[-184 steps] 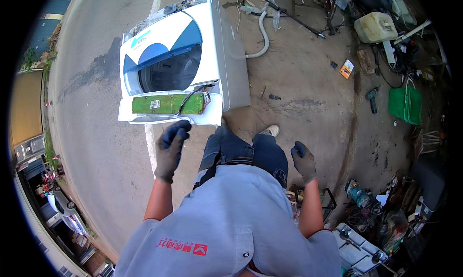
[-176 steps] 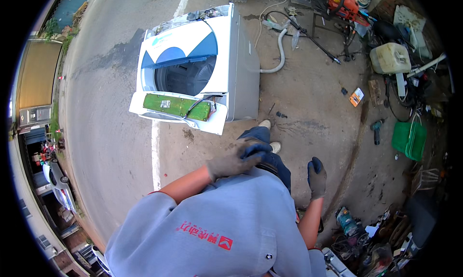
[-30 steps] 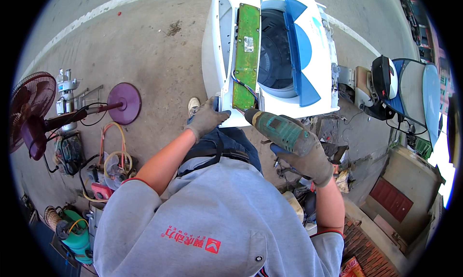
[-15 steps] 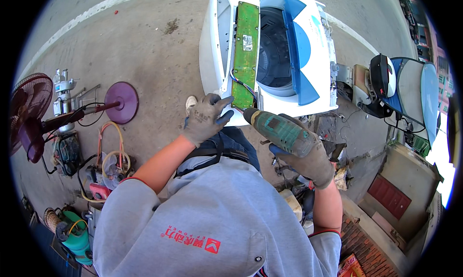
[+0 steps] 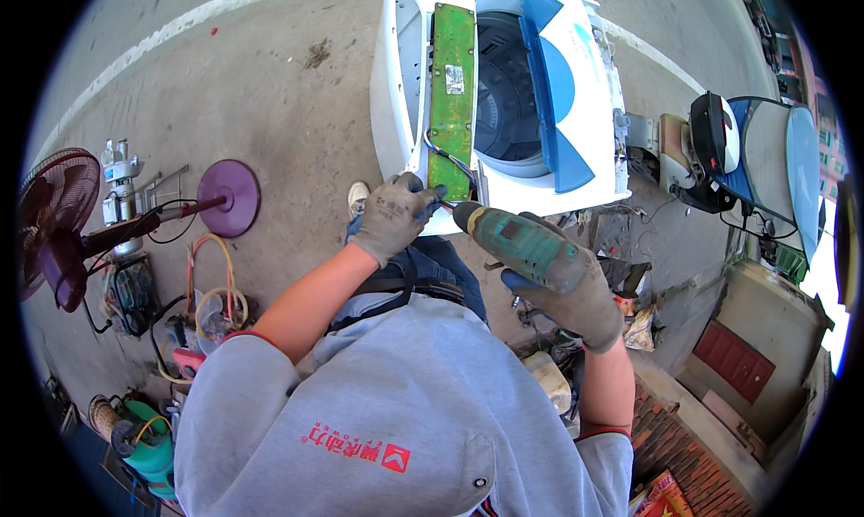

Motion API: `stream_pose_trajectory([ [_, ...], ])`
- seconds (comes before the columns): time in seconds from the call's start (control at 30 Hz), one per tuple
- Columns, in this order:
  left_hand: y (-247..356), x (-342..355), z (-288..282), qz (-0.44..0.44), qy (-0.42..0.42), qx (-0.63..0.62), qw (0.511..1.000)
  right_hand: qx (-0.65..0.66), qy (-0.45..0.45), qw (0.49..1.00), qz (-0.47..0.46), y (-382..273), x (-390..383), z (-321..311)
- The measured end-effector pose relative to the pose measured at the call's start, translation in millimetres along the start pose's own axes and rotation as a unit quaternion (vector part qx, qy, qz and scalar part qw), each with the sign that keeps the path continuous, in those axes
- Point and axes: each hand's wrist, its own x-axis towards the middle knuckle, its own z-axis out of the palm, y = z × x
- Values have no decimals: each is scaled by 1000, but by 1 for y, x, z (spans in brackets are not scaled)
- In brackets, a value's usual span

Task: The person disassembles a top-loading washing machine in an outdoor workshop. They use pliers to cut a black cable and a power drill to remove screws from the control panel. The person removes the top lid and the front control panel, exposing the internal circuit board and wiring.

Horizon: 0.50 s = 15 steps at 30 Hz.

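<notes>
My right hand (image 5: 580, 299), in a grey glove, is wrapped round a green and black power drill (image 5: 517, 244). The drill points up and left toward the near end of a long green circuit board (image 5: 452, 112). At that end my gloved left hand (image 5: 396, 215) has its fingers curled and pinched beside the drill's tip; what they hold, if anything, is too small to make out. The board lies along the top of a white washing machine (image 5: 589, 157), with a bundle of wires (image 5: 447, 154) crossing it. The machine's blue lid (image 5: 553, 94) is folded up beside the dark drum (image 5: 504, 94).
A purple fan (image 5: 67, 220) with a round base (image 5: 229, 197) lies at the left, near coiled hoses (image 5: 220, 292) and a teal container (image 5: 148, 454). To the right stands a scooter (image 5: 715, 148) with a black box. Loose parts and bags litter the ground by my right arm.
My left hand's fingers have drawn together and curled closer to the drill's tip. The drill stays almost where it was, and the view has shifted slightly.
</notes>
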Motion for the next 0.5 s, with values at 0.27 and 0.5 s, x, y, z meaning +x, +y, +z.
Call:
stream_pose_trajectory([
  [0.27,0,4,4,-3,47,-70,996,65,76,987,122,12,-33,-17],
  [0.5,-15,-13,10,-78,46,-160,983,149,118,980,62,28,-25,-3],
])
